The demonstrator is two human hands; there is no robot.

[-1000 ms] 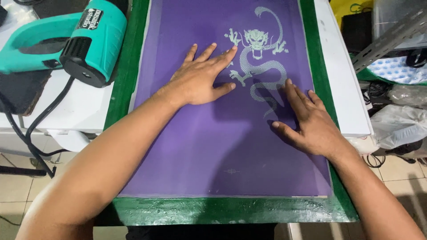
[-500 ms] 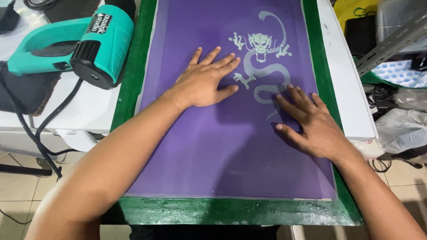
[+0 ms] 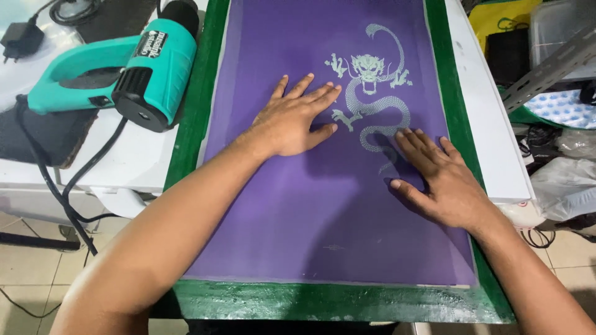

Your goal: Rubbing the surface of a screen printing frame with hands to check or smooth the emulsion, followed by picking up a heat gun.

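Pressing purple screen (image 3: 292,205): left hand (image 3: 292,121), right hand (image 3: 437,180) flat, fingers spread, beside dragon stencil (image 3: 372,93).

I was in a small print workshop. A green-framed screen (image 3: 205,93) with purple mesh and a pale dragon stencil (image 3: 372,93) lay flat on a white table (image 3: 490,136) in front of me. A teal heat gun (image 3: 118,77) sat beside it, its black cord (image 3: 74,186) trailing to a tiled floor (image 3: 25,273). Bags (image 3: 568,186) and a metal rack (image 3: 552,68) cluttered the right side.
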